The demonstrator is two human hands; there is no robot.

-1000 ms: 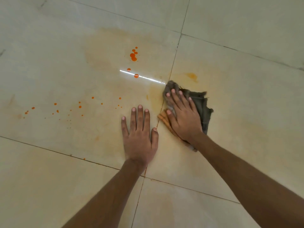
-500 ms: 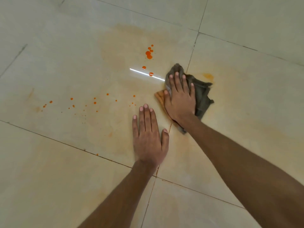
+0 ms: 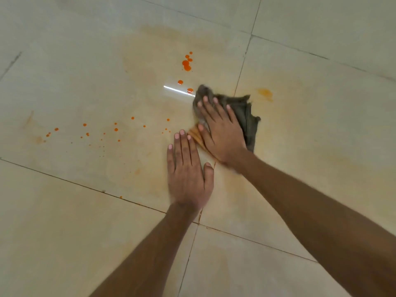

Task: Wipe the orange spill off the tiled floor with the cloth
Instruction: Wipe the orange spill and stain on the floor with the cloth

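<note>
Right hand (image 3: pixel 221 130) lies flat, palm down, on the cloth (image 3: pixel 242 112), fingers spread and straight, pressing it to the floor, not gripping; forearm runs in from the lower right corner. Cloth is grey, crumpled, with an orange-stained edge poking out under the thumb side of that hand; it sits across the vertical grout line (image 3: pixel 241 71), most of it right of the line. Left hand (image 3: pixel 188 174) is open too, palm flat on bare tile just beside the cloth, below and left of it, fingers together pointing away from the person, thumb tip near the right wrist; the two hands are close, touching or not I cannot tell. Left forearm comes up from the bottom centre. Floor (image 3: pixel 64 232) is pale glossy tile. Nearest orange drops (image 3: pixel 186 65) sit above and left of the cloth, one drop almost at the cloth's top corner, next to a bright light streak (image 3: pixel 175 90). A scatter of small drops (image 3: pixel 115 129) lies well left of the cloth. A faint orange smear (image 3: pixel 265 93) sits just right of the cloth's top edge, and a pale orange haze covers the tile around it. Tile right of the cloth and below both arms holds no objects.
</note>
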